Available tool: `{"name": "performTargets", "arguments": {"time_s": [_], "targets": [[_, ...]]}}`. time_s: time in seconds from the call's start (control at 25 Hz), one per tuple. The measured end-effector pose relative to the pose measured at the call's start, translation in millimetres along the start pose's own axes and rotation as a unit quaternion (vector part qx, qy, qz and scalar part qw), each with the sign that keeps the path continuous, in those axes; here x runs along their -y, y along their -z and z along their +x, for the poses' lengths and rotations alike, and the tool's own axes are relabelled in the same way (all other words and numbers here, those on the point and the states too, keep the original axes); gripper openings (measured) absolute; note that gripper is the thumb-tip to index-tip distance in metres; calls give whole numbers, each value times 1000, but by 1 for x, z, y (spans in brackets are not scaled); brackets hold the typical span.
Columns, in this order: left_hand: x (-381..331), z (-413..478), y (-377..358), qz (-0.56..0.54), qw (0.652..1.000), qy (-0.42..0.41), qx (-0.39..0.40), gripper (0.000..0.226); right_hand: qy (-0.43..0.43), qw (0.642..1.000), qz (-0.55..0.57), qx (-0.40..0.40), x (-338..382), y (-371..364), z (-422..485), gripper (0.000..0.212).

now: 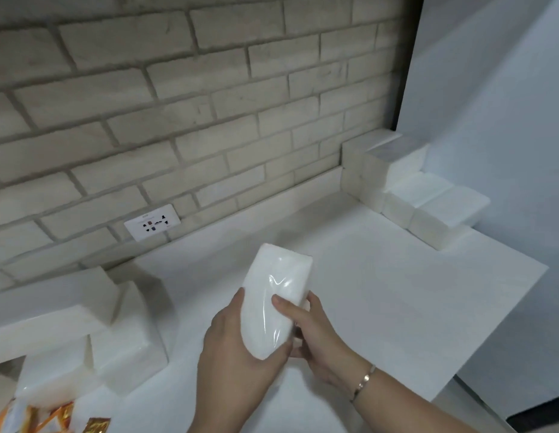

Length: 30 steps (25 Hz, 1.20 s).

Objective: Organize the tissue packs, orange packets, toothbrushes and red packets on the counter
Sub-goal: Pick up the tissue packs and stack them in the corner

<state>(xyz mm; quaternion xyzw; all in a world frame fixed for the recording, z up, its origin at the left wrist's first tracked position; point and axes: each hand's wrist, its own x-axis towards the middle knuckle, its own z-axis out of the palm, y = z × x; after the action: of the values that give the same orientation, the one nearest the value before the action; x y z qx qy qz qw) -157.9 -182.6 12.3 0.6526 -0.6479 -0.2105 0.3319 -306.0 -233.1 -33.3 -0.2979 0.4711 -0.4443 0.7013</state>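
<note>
Above the middle of the white worktop [381, 292], towards its front edge, both hands hold one tissue pack [276, 300] in clear, shiny wrap, lifted off the surface with its long axis pointing away from the person. The left hand [237, 348] cups the pack's near end from below and the left side, its thumb lying up along the pack's left edge. The right hand [315, 335] closes on the right side, thumb pressed on the top face and fingers curled underneath. A thin bracelet [364, 382] circles the right wrist.

At the worktop's far right corner, against the brick wall [178, 104] and a plain white panel [490, 104], a group of tissue packs [409, 189] stands neatly, touching one another and stepping down in height towards the front. At the left edge lies a looser heap of tissue packs [72, 320], some flat, some tilted and leaning on each other. Just in front of that heap, at the near left corner, the orange packets [56, 417] show only partly, cut by the frame. A white wall socket [152, 222] sits low in the brick wall, just above the worktop's back edge, between the two groups of packs.
</note>
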Motion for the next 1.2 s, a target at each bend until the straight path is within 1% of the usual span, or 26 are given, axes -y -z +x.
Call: {"name": "performTargets", "arguments": {"time_s": [0.04, 0.08, 0.16, 0.2, 0.24, 0.28, 0.32, 0.36, 0.4, 0.48, 0.56, 0.6, 0.68, 0.72, 0.76, 0.8, 0.84, 0.88, 0.92, 1.0, 1.08, 1.2], "targets": [[-3, 6, -6, -23, 1000, -18, 2, 83, 10, 1000, 16, -7, 5, 8, 0, 74], [-6, 12, -13, -64, 998, -18, -3, 77, 22, 999, 34, -21, 10, 18, 3, 72], [-10, 30, -35, -161, 986, 33, -30, 70, 41, 995, 69, -57, 22, 42, 11, 69], [-15, 39, -48, -206, 975, 77, -39, 73, 45, 992, 91, -72, 30, 56, 17, 67], [-20, 46, -59, -246, 960, 130, -29, 81, 49, 989, 110, -84, 38, 67, 21, 65], [-32, 56, -74, -287, 940, 185, 12, 90, 55, 986, 127, -90, 49, 82, 26, 64], [-42, 62, -88, -328, 910, 243, 73, 96, 62, 984, 135, -94, 57, 95, 28, 63], [-56, 70, -108, -365, 878, 279, 131, 96, 68, 983, 137, -100, 68, 114, 33, 62], [-68, 75, -126, -400, 855, 293, 155, 92, 72, 983, 130, -104, 77, 130, 36, 60], [-92, 89, -159, -451, 837, 280, 133, 79, 83, 987, 102, -97, 100, 161, 40, 60], [-117, 111, -192, -476, 830, 269, 111, 73, 105, 988, 63, -91, 129, 190, 43, 66], [-129, 122, -207, -486, 826, 264, 111, 73, 124, 986, 43, -102, 143, 203, 44, 69], [-152, 148, -236, -496, 821, 261, 110, 71, 186, 968, -22, -169, 165, 230, 51, 83], [-162, 162, -251, -494, 822, 262, 104, 68, 224, 948, -82, -213, 173, 244, 53, 94], [-172, 176, -265, -490, 825, 263, 101, 67, 261, 920, -153, -251, 180, 260, 57, 97], [-181, 189, -278, -485, 827, 264, 103, 69, 297, 889, -218, -273, 185, 275, 62, 93], [-190, 204, -292, -482, 828, 266, 106, 73, 321, 862, -278, -277, 192, 290, 67, 85], [-197, 217, -303, -480, 829, 268, 107, 76, 331, 843, -327, -268, 198, 303, 74, 76], [-203, 231, -313, -478, 829, 267, 109, 79, 335, 826, -375, -254, 204, 314, 81, 69], [-215, 255, -334, -480, 829, 261, 120, 86, 315, 796, -465, -227, 216, 333, 99, 64], [-228, 275, -351, -486, 823, 264, 129, 101, 252, 783, -526, -217, 226, 350, 115, 62], [-241, 295, -378, -510, 804, 277, 126, 115, 154, 772, -572, -231, 240, 365, 130, 65]]}}
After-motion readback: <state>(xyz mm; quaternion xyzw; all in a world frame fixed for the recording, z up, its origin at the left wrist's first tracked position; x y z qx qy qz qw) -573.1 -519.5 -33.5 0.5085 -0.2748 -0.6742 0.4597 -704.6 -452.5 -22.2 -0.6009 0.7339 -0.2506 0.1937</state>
